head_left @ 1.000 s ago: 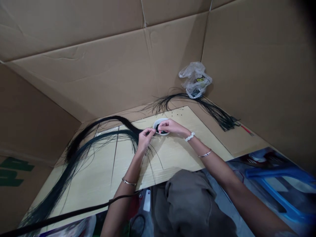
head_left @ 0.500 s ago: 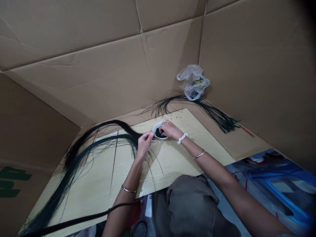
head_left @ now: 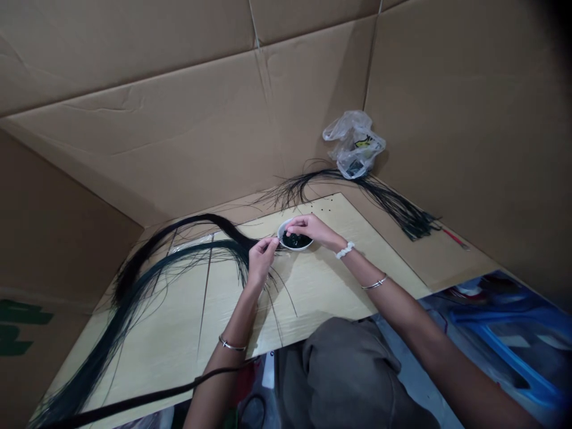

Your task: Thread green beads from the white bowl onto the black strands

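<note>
My left hand [head_left: 262, 259] pinches a thin lock of long black hair strands [head_left: 196, 225] beside the rim of a small white bowl [head_left: 300, 249]. The long hair sweeps away to the lower left across a pale wooden board [head_left: 322, 304]. My right hand [head_left: 308, 227] reaches over the bowl, its fingertips together near the far-left rim. Dark wet-looking contents [head_left: 294, 241] fill the bowl's bottom. Anything between those fingertips is too small to tell.
Cardboard walls [head_left: 179, 119] surround the board. At the back lie a second hair bundle [head_left: 393, 205], a plastic bag [head_left: 354, 145] and a thin red tool [head_left: 456, 238]. A blue stool [head_left: 504, 333] stands at the lower right; a black cable [head_left: 147, 396] crosses the front.
My right hand has drawn back from the bowl's middle toward its left rim, showing more of the dark contents. My left hand stays nearly still, and the view has shifted slightly.
</note>
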`<action>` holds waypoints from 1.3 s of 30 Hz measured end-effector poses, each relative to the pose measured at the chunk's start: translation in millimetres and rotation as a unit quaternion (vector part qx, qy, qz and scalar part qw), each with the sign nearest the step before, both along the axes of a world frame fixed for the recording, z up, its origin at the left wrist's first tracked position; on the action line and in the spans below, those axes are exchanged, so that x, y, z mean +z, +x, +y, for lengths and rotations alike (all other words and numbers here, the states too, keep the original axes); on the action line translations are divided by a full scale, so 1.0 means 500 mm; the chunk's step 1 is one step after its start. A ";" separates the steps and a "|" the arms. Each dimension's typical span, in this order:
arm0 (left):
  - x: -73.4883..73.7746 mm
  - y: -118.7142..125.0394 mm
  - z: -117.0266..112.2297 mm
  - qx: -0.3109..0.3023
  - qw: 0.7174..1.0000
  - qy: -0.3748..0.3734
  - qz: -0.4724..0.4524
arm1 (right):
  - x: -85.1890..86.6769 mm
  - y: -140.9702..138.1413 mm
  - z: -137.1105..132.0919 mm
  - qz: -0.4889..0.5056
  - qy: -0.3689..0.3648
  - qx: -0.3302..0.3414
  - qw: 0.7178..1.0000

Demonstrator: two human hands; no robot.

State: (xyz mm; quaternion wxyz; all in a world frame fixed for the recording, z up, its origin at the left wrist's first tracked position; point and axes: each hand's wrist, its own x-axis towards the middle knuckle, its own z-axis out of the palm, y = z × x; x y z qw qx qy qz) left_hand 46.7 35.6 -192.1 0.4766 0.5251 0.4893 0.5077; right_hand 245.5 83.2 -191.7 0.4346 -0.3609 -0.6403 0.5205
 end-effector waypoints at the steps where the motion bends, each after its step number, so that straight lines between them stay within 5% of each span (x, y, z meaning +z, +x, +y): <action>1: 0.001 0.000 -0.001 0.003 1.000 0.001 -0.001 | 0.001 0.000 -0.001 0.028 -0.015 0.006 0.999; 12: 0.009 0.001 -0.008 -0.006 0.999 -0.008 -0.040 | 0.016 -0.015 -0.021 0.187 -0.124 0.016 0.974; 39: 0.016 0.002 -0.014 -0.001 0.999 0.002 -0.044 | 0.003 -0.015 -0.026 0.192 -0.134 -0.017 0.972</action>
